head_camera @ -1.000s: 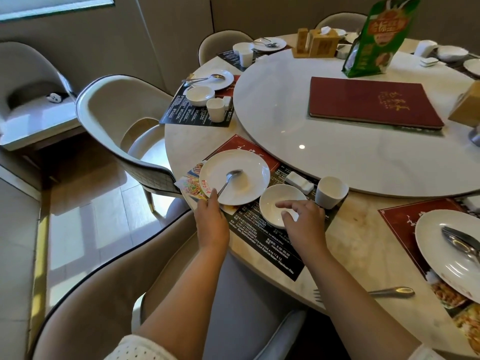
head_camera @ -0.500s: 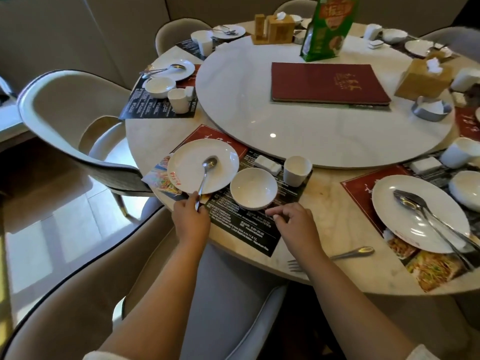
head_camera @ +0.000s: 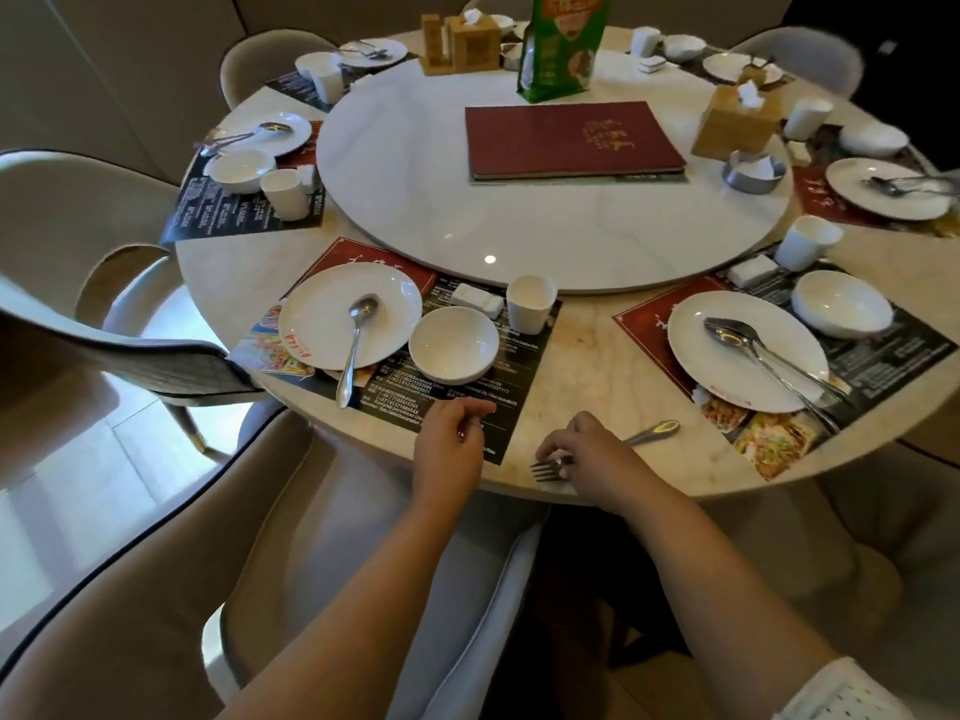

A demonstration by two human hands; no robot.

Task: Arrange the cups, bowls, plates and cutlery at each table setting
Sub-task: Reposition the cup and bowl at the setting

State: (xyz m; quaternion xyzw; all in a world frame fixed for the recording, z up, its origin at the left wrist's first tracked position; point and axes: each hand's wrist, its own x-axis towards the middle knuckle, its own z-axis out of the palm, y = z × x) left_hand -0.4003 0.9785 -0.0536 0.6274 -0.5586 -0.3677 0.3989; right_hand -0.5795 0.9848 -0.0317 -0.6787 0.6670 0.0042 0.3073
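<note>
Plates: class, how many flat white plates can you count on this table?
6: near-left plate, near-right plate, left plate, far-left plate, right plate, far-right plate. The green bag may hide more.

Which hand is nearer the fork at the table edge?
Right. The right hand lies over the fork, fingers at its neck; the left hand is apart, over the placemat.

Marble table (head_camera: 587,366) w/ placemats (head_camera: 467,387), fork (head_camera: 644,434)
</note>
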